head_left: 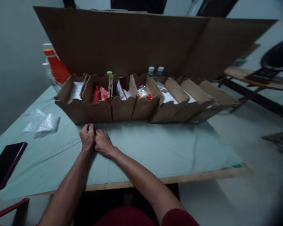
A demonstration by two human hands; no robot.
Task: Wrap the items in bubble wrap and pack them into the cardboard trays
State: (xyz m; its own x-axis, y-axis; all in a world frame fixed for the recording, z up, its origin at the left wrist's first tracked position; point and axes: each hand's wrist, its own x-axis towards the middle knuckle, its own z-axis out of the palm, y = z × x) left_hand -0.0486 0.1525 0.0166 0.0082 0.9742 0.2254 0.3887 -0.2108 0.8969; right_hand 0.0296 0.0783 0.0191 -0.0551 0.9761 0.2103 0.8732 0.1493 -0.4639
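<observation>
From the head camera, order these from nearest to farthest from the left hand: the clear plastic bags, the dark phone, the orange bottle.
From the left hand:
1. Clear plastic bags, on the table to its left.
2. Orange bottle, back left, behind the box.
3. Dark phone, at the table's left edge.

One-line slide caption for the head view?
Both hands, left hand and right hand, rest together on the table before a divided cardboard box.

brown cardboard box (101,111), orange bottle (58,67)
</observation>
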